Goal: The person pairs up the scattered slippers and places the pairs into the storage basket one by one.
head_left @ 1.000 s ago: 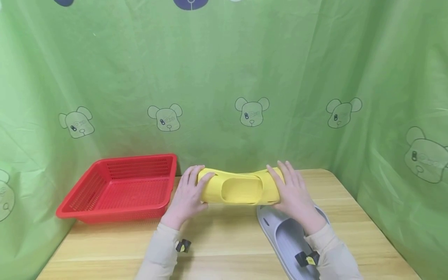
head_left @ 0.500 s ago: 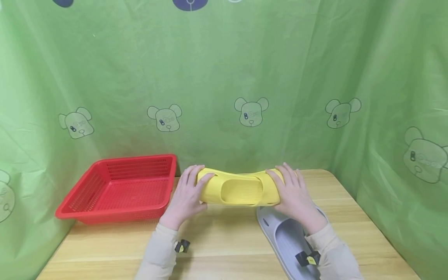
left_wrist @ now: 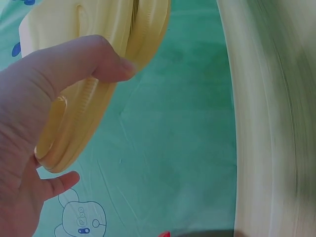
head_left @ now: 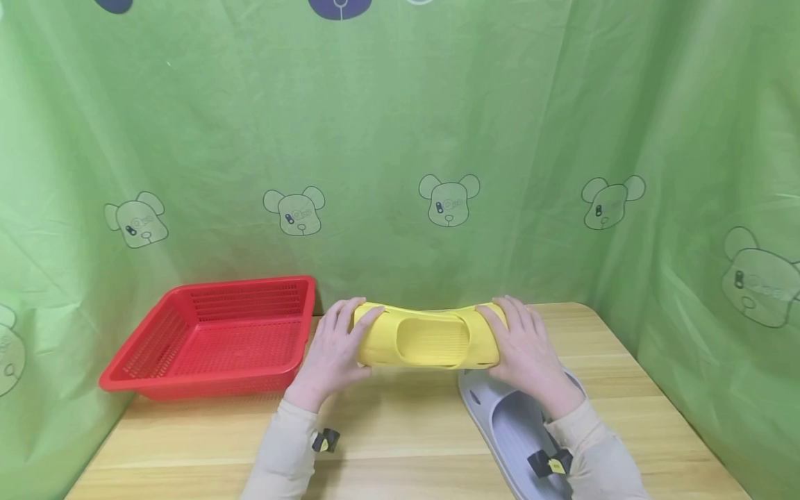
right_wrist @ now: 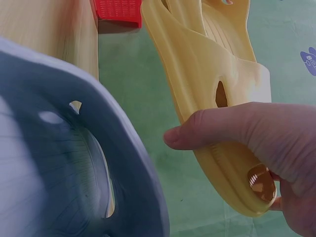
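A pair of yellow slippers (head_left: pixel 432 342), fitted into each other with a toe strap at either end, is held crosswise above the table. My left hand (head_left: pixel 334 354) grips the left end; in the left wrist view its thumb (left_wrist: pixel 98 57) lies along the sole edges. At the other end my right hand (head_left: pixel 528 354) grips the strap, and the right wrist view has that thumb (right_wrist: pixel 207 131) across it, near a slot. Beneath my right wrist a grey-blue slipper (head_left: pixel 490 406) lies on the table, partly hidden by my forearm.
A red perforated plastic basket (head_left: pixel 206 385) sits at the back left of the wooden table (head_left: pixel 406 444), with nothing visible inside it. A green curtain (head_left: pixel 375 139) printed with bear heads hangs behind and along both sides.
The fingers of my right hand have come down slightly over the end of the yellow slippers. Both hands and the slippers otherwise stay almost in place.
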Tool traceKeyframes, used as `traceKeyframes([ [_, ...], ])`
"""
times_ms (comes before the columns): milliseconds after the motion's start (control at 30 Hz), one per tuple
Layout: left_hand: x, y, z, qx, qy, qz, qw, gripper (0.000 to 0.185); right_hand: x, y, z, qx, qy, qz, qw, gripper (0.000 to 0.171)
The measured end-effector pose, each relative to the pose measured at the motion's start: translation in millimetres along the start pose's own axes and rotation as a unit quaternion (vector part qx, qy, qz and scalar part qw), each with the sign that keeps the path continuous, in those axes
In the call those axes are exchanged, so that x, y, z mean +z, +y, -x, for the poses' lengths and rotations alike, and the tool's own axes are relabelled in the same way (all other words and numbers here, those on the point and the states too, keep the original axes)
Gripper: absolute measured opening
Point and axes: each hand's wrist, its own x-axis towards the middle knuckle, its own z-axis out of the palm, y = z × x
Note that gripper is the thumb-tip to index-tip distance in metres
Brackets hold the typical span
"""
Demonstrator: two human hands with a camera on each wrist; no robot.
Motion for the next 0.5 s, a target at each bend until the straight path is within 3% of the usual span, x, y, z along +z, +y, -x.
traceKeyframes([
  [500,-2.2,7.5,-3.2,-0.013,-0.033,0.012,0.9993,0.105,-1.1,-4.7,-2.6,-0.009,0.020,0.001,1.000,0.099],
])
